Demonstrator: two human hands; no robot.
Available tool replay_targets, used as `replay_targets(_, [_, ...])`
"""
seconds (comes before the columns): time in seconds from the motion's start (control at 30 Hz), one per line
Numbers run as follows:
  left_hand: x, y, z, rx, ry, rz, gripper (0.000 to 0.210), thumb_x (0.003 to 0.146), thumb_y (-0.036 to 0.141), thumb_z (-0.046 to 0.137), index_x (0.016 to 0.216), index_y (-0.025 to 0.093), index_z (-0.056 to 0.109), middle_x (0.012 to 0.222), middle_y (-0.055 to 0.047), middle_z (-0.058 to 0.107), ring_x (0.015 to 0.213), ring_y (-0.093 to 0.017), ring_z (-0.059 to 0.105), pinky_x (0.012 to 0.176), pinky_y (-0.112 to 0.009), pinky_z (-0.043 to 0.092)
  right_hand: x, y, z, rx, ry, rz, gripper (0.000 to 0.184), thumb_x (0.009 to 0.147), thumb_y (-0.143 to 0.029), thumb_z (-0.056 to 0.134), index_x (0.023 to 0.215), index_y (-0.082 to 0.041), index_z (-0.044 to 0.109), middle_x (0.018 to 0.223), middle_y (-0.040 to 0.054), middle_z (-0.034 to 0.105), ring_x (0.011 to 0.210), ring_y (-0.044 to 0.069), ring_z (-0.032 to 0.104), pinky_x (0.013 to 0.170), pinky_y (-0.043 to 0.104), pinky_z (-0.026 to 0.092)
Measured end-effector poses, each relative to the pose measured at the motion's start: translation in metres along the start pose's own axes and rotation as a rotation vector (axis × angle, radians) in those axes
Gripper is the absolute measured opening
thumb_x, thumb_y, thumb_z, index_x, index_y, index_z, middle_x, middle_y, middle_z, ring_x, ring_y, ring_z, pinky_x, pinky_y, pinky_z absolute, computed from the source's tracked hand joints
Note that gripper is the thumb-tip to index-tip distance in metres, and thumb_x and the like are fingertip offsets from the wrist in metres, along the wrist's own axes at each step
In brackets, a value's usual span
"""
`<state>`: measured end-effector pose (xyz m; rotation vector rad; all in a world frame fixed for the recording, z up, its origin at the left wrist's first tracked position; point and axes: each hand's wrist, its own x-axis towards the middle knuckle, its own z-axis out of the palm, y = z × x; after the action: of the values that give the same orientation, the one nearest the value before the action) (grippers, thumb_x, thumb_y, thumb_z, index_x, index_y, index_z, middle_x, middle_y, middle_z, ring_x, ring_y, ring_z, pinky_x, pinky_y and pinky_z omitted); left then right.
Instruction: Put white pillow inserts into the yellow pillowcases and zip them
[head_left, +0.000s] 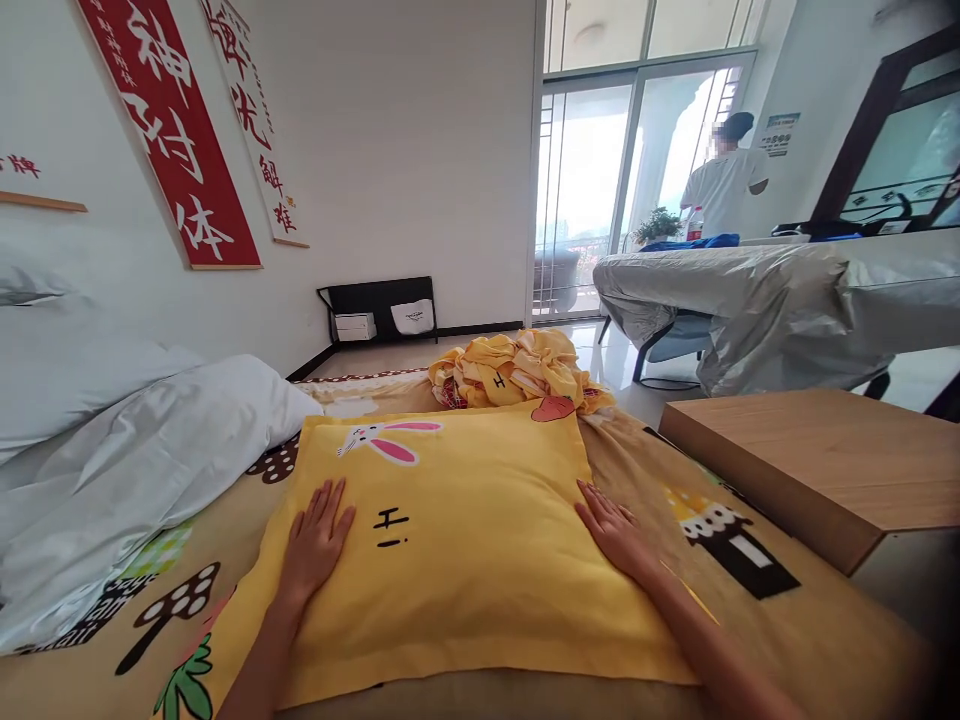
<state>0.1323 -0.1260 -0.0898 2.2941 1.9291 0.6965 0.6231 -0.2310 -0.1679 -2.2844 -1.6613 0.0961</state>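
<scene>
A yellow pillow (465, 540) with a printed rabbit and the word "Hi" lies flat on the patterned bedsheet (637, 620). My left hand (316, 540) rests on the left part of the pillow, palm down with fingers stretched out. On the opposite side, my right hand (611, 525) lies along the pillow's right edge, its fingers extended and holding nothing. Just beyond the pillow's far edge is a crumpled heap of yellow fabric (517, 365) with similar printing.
White pillows and bedding (172, 440) lie at the left. A wooden-topped box (825, 450) stands right of the bed. Behind it is a table under a silvery cover (787, 290). A person in white (727, 185) stands near the glass doors. A low black rack (379, 308) is by the wall.
</scene>
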Motion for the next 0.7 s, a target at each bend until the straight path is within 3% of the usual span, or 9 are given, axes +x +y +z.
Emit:
replay_targets(0.1, [-0.021, -0.009, 0.002, 0.006, 0.048, 0.034, 0.061, 0.096, 0.052, 0.020, 0.152, 0.027, 0.023, 0.160, -0.002, 0.020, 0.148, -0.020, 0.016, 0.118, -0.048, 0.019, -0.007, 0.002, -0.019, -0.130, 0.039, 0.076, 0.056, 0.098, -0.038, 0.025, 0.147, -0.015, 0.038, 0.150, 0.0112, 0.039, 0.140, 0.024, 0.033, 0.112, 0.049, 0.028])
replay_targets(0.2, [-0.037, -0.016, 0.009, 0.018, 0.110, 0.067, 0.065, 0.094, 0.054, 0.022, 0.151, 0.025, 0.025, 0.159, -0.003, 0.022, 0.147, -0.021, 0.017, 0.118, -0.048, 0.019, -0.016, -0.047, -0.057, -0.292, 0.272, 0.175, 0.052, 0.094, -0.020, 0.031, 0.141, -0.006, 0.045, 0.146, 0.0197, 0.042, 0.136, 0.031, 0.039, 0.108, 0.051, 0.029])
replay_targets(0.3, [-0.041, -0.017, 0.013, 0.009, 0.136, 0.060, 0.067, 0.093, 0.056, 0.022, 0.151, 0.024, 0.026, 0.159, -0.004, 0.024, 0.147, -0.022, 0.018, 0.117, -0.049, 0.020, -0.027, -0.134, -0.090, -0.202, 0.393, -0.079, 0.052, 0.094, -0.012, 0.025, 0.142, -0.008, 0.045, 0.149, 0.0149, 0.038, 0.138, 0.025, 0.037, 0.111, 0.045, 0.028])
replay_targets(0.37, [-0.039, -0.014, 0.010, 0.000, 0.141, 0.044, 0.067, 0.093, 0.056, 0.021, 0.151, 0.023, 0.027, 0.158, -0.005, 0.024, 0.147, -0.022, 0.018, 0.117, -0.049, 0.021, -0.034, -0.191, -0.094, -0.080, 0.417, -0.306, 0.049, 0.099, -0.026, 0.030, 0.145, -0.013, 0.041, 0.151, 0.0116, 0.035, 0.140, 0.024, 0.033, 0.113, 0.045, 0.026])
replay_targets(0.43, [-0.039, -0.012, 0.006, -0.005, 0.135, 0.039, 0.066, 0.094, 0.056, 0.020, 0.151, 0.023, 0.027, 0.158, -0.005, 0.025, 0.147, -0.022, 0.019, 0.117, -0.049, 0.021, -0.039, -0.232, -0.083, 0.024, 0.393, -0.452, 0.052, 0.100, -0.040, 0.034, 0.147, -0.019, 0.039, 0.153, 0.0092, 0.031, 0.142, 0.024, 0.029, 0.114, 0.046, 0.025])
replay_targets(0.5, [-0.042, -0.014, 0.004, 0.006, 0.134, 0.023, 0.064, 0.094, 0.055, 0.020, 0.150, 0.025, 0.028, 0.158, -0.005, 0.026, 0.146, -0.022, 0.021, 0.116, -0.049, 0.021, -0.043, -0.252, -0.059, 0.079, 0.314, -0.512, 0.056, 0.099, -0.049, 0.034, 0.146, -0.020, 0.040, 0.153, 0.0100, 0.030, 0.142, 0.025, 0.029, 0.114, 0.048, 0.024])
replay_targets(0.6, [-0.053, -0.035, 0.012, 0.061, 0.195, -0.047, 0.061, 0.094, 0.052, 0.023, 0.150, 0.028, 0.029, 0.155, -0.005, 0.032, 0.145, -0.024, 0.026, 0.115, -0.053, 0.023, -0.045, -0.252, -0.019, 0.104, 0.251, -0.530, 0.058, 0.100, -0.051, 0.029, 0.149, -0.021, 0.035, 0.155, 0.0100, 0.026, 0.143, 0.026, 0.025, 0.115, 0.051, 0.021])
replay_targets(0.7, [-0.062, -0.072, 0.026, 0.095, 0.257, -0.051, 0.060, 0.092, 0.047, 0.029, 0.149, 0.026, 0.032, 0.150, -0.008, 0.042, 0.142, -0.027, 0.032, 0.112, -0.054, 0.028, -0.046, -0.242, 0.002, 0.113, 0.299, -0.544, 0.057, 0.101, -0.050, 0.024, 0.152, -0.024, 0.025, 0.157, 0.0071, 0.019, 0.146, 0.024, 0.018, 0.116, 0.051, 0.019])
